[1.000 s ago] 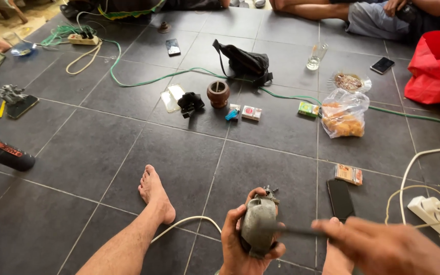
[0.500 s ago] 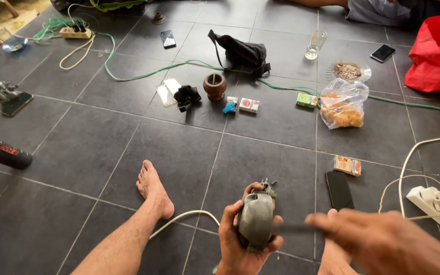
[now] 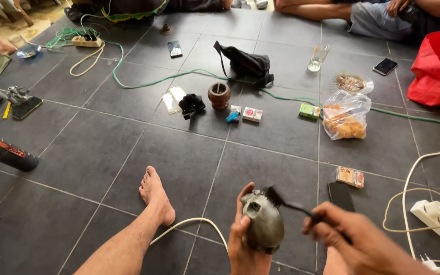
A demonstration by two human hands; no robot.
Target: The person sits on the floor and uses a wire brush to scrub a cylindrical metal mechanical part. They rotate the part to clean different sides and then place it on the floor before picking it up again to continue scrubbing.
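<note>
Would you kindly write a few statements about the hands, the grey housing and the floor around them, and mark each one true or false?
1. The left hand grips the grey metal housing from below. True.
2. The right hand holds a hammer. False: it holds a small black brush, bristles on top of the housing.
3. A bare foot rests on the dark tiled floor left of the housing. True.
4. The clear bag of snacks lies inside the red bag. False: it sits apart on the tiles, left of the red bag.
5. A white cord curves across the floor beside the foot. True.
</note>
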